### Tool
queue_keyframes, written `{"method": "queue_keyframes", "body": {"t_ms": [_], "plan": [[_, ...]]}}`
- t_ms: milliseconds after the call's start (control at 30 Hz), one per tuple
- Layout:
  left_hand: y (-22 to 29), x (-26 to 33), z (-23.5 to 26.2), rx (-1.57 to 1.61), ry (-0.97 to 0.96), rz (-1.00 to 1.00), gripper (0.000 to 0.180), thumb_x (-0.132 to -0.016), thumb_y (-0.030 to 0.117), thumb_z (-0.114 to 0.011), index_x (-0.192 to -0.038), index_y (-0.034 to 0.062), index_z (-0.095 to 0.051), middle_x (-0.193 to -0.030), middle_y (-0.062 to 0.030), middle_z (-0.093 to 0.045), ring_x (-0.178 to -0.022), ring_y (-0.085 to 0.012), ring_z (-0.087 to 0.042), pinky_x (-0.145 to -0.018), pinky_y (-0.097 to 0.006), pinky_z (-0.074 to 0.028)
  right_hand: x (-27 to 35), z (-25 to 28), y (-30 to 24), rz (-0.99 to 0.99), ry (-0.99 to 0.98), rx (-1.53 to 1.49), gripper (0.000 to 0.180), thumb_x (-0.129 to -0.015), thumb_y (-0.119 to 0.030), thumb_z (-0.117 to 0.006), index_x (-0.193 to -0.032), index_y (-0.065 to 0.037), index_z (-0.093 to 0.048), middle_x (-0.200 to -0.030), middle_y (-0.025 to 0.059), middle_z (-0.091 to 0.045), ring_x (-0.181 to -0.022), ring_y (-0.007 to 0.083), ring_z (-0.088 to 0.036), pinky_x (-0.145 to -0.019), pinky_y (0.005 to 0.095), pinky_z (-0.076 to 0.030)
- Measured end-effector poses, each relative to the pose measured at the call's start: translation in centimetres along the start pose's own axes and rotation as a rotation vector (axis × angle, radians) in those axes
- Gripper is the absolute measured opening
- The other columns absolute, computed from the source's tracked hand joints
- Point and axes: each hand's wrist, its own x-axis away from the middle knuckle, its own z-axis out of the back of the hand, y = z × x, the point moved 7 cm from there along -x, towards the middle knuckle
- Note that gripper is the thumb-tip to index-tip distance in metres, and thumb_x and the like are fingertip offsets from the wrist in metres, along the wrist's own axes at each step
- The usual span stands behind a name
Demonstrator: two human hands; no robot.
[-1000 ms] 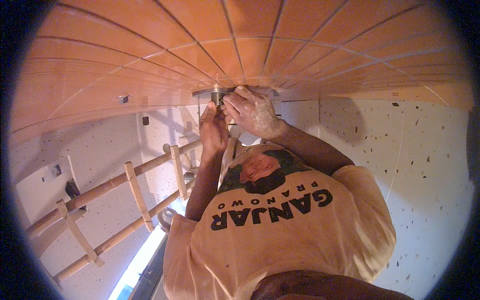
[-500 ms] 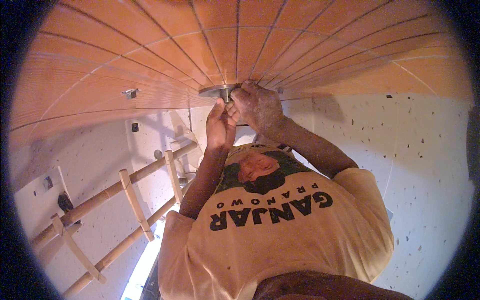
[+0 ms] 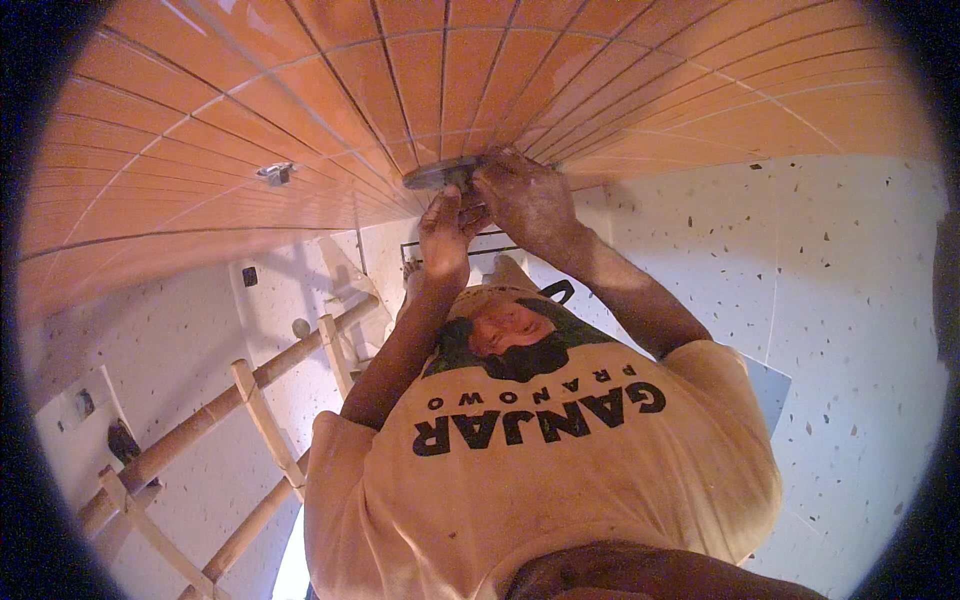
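Observation:
A round, flat metal fitting point(image 3: 425, 177) with a short stem stands out from the orange tiled wall point(image 3: 330, 110). My left hand point(image 3: 447, 238) is closed at the stem from the left, thumb and fingertips pinching just below the disc. From the right, my right hand point(image 3: 535, 205) is wrapped round the stem and the disc's right edge, its knuckles close to the tiles. The right fingers cover much of the stem, so its end is hidden.
A wooden pole ladder point(image 3: 250, 392) leans at the left. A small silver fitting point(image 3: 277, 174) juts from the tiles left of my hands. Below lies a pale speckled floor point(image 3: 690, 235) with a dark rectangular outline point(image 3: 408, 243) and a small black item point(image 3: 250, 275).
My view has shifted slightly, bringing the dark outline on the floor into sight. Both hands stay at the round fitting; the left fingers are more curled and the disc looks darker and tilted.

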Motion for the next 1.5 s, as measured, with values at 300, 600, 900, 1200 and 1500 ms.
{"method": "queue_keyframes", "body": {"t_ms": [300,600,900,1200,1500], "plan": [[0.9,0.1,-0.2,-0.22,-0.087,-0.057,0.028,-0.097,0.028,-0.056,-0.106,0.0021,-0.06,-0.096,-0.0086,-0.066,-0.086,-0.0184,-0.066,-0.078,-0.034,-0.055,-0.7,0.9,-1.4,-0.001,-0.029,-0.021,0.011,-0.078,-0.018,-0.062,-0.081,-0.008,-0.06,-0.085,0.0104,-0.061,-0.08,0.0271,-0.065,-0.061,0.0383,-0.054],[0.2,-0.7,1.2,-0.27,-0.113,-0.161,0.032,-0.096,0.033,-0.058,-0.103,0.0019,-0.06,-0.091,-0.0065,-0.065,-0.079,-0.0139,-0.061,-0.069,-0.029,-0.052,-1.4,1.2,-2.6,0.012,-0.099,-0.007,0.015,-0.073,-0.018,-0.066,-0.08,-0.006,-0.06,-0.085,0.0116,-0.061,-0.078,0.0279,-0.065,-0.063,0.039,-0.055],[0.6,-1.0,1.0,-0.357,-0.097,0.028,0.038,-0.094,0.037,-0.058,-0.1,0.0003,-0.062,-0.086,-0.0072,-0.064,-0.075,-0.015,-0.062,-0.065,-0.028,-0.054,-1.3,0.0,-1.4,0.013,-0.182,0.037,0.007,-0.075,-0.011,-0.061,-0.081,-0.009,-0.061,-0.088,0.009,-0.063,-0.085,0.0251,-0.066,-0.065,0.0375,-0.056],[1.0,-1.2,1.0,-0.429,-0.128,0.044,0.041,-0.092,0.041,-0.06,-0.105,0.0018,-0.064,-0.087,-0.0059,-0.065,-0.076,-0.0135,-0.062,-0.064,-0.027,-0.053,0.1,0.6,-0.6,-0.3,-0.035,-0.156,0.013,-0.082,-0.014,-0.065,-0.093,-0.009,-0.07,-0.101,0.0118,-0.068,-0.095,0.0281,-0.066,-0.076,0.0377,-0.055],[1.4,-1.2,0.8,-0.4,-0.196,0.022,0.043,-0.092,0.043,-0.06,-0.106,0.0015,-0.061,-0.092,-0.0061,-0.065,-0.075,-0.0143,-0.063,-0.066,-0.028,-0.052,1.2,0.1,-1.1,-0.465,0.22,-0.352,0.01,-0.084,-0.015,-0.065,-0.089,-0.008,-0.07,-0.088,0.0115,-0.066,-0.081,0.0317,-0.064,-0.069,0.0396,-0.053]]}}
